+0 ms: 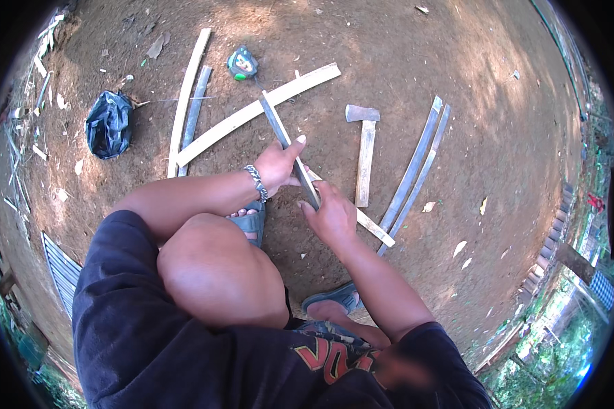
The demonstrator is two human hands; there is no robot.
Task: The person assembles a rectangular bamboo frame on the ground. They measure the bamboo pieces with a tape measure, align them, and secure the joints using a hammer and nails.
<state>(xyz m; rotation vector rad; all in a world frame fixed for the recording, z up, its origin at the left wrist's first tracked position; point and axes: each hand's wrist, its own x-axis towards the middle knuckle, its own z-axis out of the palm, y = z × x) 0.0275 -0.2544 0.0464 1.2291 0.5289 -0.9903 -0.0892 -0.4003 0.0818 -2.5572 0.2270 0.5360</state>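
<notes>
Left hand (278, 165) and right hand (333, 215), both closed, grip a straight, dark-faced, pale-edged wooden strip (275, 121) above rough brown earth (430, 286), its long axis slanting far left to near right.

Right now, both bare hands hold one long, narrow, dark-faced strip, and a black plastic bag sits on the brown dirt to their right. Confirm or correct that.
The side is wrong. The left hand and right hand both hold the long, narrow, dark-faced strip, but the head view shows the black plastic bag on the brown dirt to their left, not right.
</notes>
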